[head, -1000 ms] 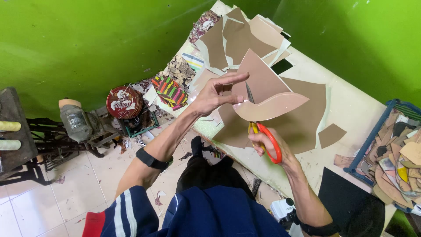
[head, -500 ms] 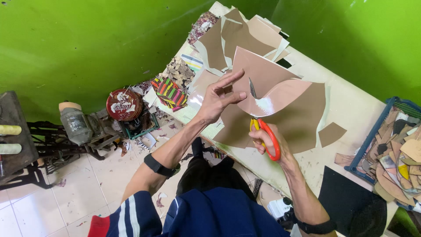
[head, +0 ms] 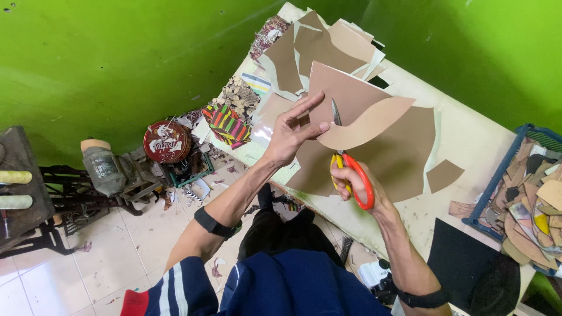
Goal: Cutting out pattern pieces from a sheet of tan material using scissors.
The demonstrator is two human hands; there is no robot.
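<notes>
Head view: left hand [head: 291, 133] pinches one brown sheet [head: 345, 96] above the table [head: 468, 131], fingers partly spread. Right hand [head: 357, 181] grips one pair of scissors [head: 351, 169], blades upright in the sheet. One blue crate [head: 530, 131] of scraps sits well apart at right.

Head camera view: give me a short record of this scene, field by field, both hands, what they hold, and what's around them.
left hand: left hand pinches the brown sheet, fingers spread
right hand: right hand grips the scissors by their orange and yellow handles
scissors: blades point up into the sheet beside a curved tan strip
surface: pale table with more brown sheets lying on it
left of table: striped fabric bundle, round red tin
right edge: blue crate of cut scraps
wall: green
</notes>
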